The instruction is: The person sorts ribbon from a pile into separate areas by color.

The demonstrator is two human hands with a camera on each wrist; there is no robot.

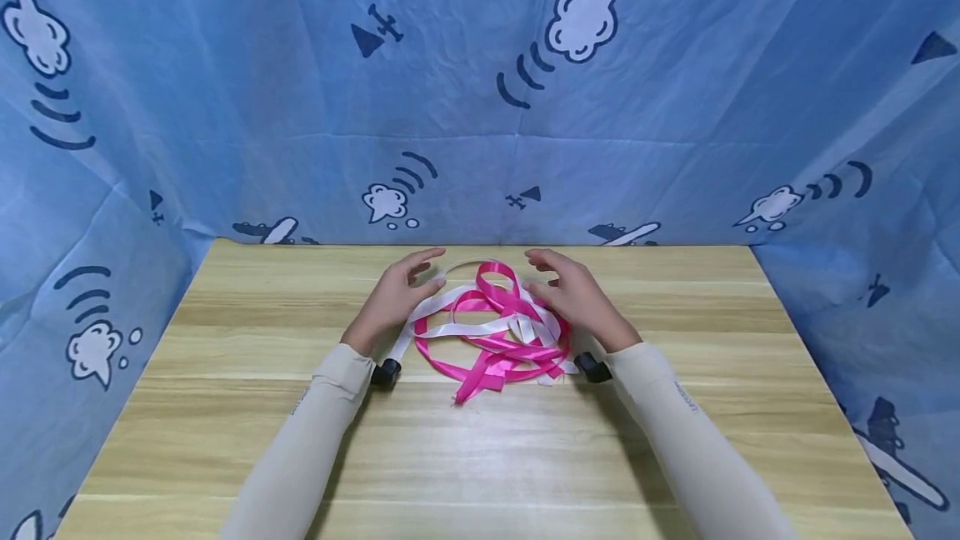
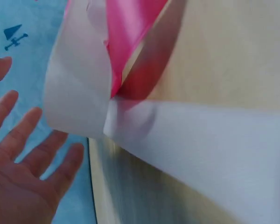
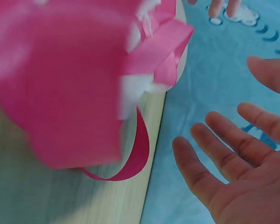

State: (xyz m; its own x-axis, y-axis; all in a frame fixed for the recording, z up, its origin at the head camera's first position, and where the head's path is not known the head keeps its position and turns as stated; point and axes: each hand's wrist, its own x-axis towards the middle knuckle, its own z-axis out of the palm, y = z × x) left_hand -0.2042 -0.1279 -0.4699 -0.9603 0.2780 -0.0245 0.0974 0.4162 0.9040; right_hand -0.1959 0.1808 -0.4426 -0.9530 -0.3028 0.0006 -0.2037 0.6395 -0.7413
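Observation:
A loose tangle of pink ribbon [image 1: 491,348] and white ribbon [image 1: 468,328] lies on the wooden table, looped over itself. My left hand [image 1: 401,290] is at the tangle's left side, fingers spread and slightly bent, holding nothing. Across from it, my right hand [image 1: 573,290] is at the right side with its fingers apart, and its palm is bare in the right wrist view. Close to the left wrist camera, a white strip [image 2: 191,144] crosses below a pink one [image 2: 130,28]. A broad pink strip [image 3: 79,93] fills much of the right wrist view.
The pale wooden table [image 1: 480,457] ends at a blue patterned cloth [image 1: 450,90] that hangs behind it and at both sides. A black wrist camera [image 1: 386,373] sits at the left cuff, another black camera [image 1: 592,367] at the right.

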